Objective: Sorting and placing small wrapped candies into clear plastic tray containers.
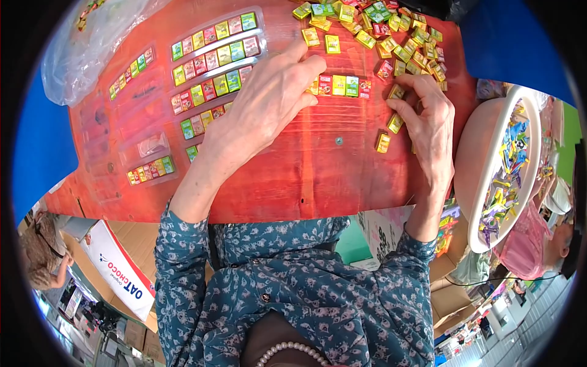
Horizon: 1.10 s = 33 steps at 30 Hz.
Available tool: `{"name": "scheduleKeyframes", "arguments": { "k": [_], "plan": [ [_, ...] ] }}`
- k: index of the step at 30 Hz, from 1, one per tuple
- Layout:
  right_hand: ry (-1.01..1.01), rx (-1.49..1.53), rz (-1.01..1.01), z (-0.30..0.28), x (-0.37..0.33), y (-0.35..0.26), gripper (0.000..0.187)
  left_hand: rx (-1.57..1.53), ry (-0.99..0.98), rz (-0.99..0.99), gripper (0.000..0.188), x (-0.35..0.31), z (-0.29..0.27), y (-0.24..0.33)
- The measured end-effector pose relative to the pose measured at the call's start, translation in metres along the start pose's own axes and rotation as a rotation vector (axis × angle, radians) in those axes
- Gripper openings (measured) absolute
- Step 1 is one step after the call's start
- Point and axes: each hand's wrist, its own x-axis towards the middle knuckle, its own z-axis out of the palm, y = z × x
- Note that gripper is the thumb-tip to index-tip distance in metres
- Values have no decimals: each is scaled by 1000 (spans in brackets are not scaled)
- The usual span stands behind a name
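Observation:
On the red table, my left hand (263, 101) bends its thumb and fingers around the left end of a short row of small boxes (339, 85) in red, yellow and green. My right hand (428, 116) has its thumb and forefinger around a small yellow box (396, 92) on the table's right side. More loose yellow boxes (383, 143) lie just below its fingertips. Left of my left hand, clear plastic trays (214, 64) hold rows of the same small boxes, and my left forearm covers part of the lower ones.
A loose heap of small boxes (406, 43) spreads over the far right of the table. A white tub (483, 140) of colourful small plastic pieces stands beyond the right edge. Clear plastic film (79, 67) lies at the far left. Cardboard boxes (131, 244) stand below the table.

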Motion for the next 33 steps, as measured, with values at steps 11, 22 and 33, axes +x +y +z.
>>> {"name": "scheduleKeyframes", "arguments": {
  "k": [11, 22, 33],
  "plan": [
    [-133, 79, -141, 15, 2, -14, 38, -29, -30, -63, 34, 1, -3, 3],
    [-127, -15, -231, 27, 7, -19, 38, -49, 7, -25, 31, 0, 4, -1],
    [-85, -32, -224, 33, 7, -19, 39, -34, 31, -33, 26, -3, 8, 3]
  ]
}}
